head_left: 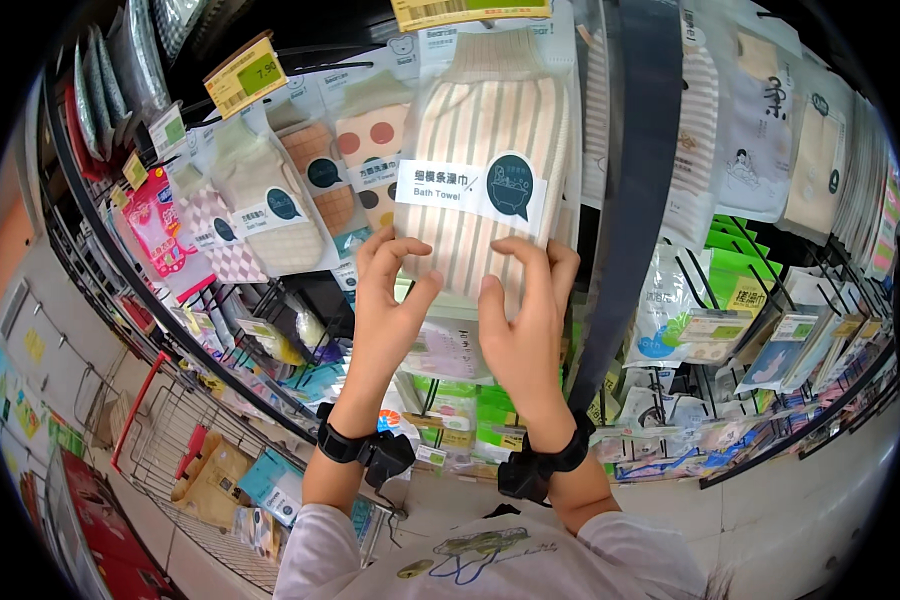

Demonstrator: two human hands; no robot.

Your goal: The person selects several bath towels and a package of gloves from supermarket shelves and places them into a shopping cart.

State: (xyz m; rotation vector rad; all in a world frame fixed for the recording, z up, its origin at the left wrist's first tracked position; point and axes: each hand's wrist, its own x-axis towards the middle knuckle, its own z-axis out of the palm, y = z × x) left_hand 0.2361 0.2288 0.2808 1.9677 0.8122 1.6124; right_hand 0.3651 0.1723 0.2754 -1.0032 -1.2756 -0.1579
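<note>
A clear pack with a cream and grey-green striped towel (480, 130) hangs upright at the front of the rack, a white paper band across its middle. At its lower left corner is my left hand (392, 300), fingers bent and closed on the pack's edge. My right hand (530, 320) has the lower right part in the same way, its thumb and index finger bent over the front. Fingertips behind the pack are hidden. Just left hang packs with a dotted towel (373, 135), an orange checked towel (315, 160) and a plain cream mitt (270, 205).
A dark upright post (635, 190) stands right of the pack, with more hanging packs (760, 130) beyond it. Yellow price tags (245, 75) jut out on hooks above. At lower left a wire shopping cart (155, 430) holds a brown paper bag (213, 478) and a blue pack (273, 485).
</note>
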